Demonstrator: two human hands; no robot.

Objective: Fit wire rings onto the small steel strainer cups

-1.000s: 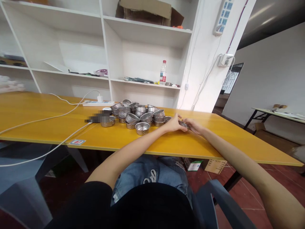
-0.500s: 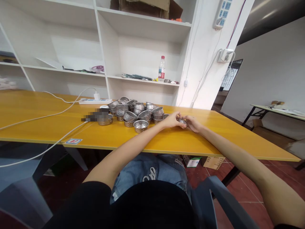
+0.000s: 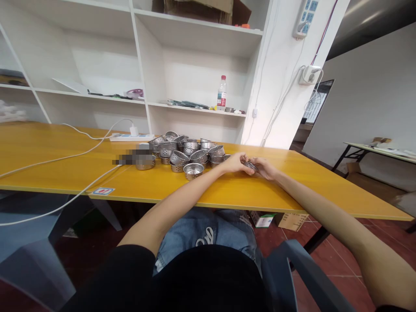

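Observation:
Both my hands meet over the right half of the table around a small perforated metal cup (image 3: 250, 165), which is tilted and partly hidden by fingers. My left hand (image 3: 236, 163) grips its left side, thumb toward me. On the other side, my right hand (image 3: 264, 168) has its fingers curled against the same cup. A heap of similar perforated metal cups (image 3: 194, 170) lies just left of my hands, some stacked on others. The nearest one stands upright with its holed bottom visible.
The yellow table (image 3: 247, 193) bears a white power strip (image 3: 131, 137) and a white cable (image 3: 87, 187). A blurred-out object (image 3: 130, 157) sits beside the heap. White shelves behind hold a bottle (image 3: 221, 94). A grey chair (image 3: 292, 268) stands at my right.
The metal cup has turned slightly between my hands, and my right fingers have shifted a little on it. The whole view has drifted slightly; the heap looks the same.

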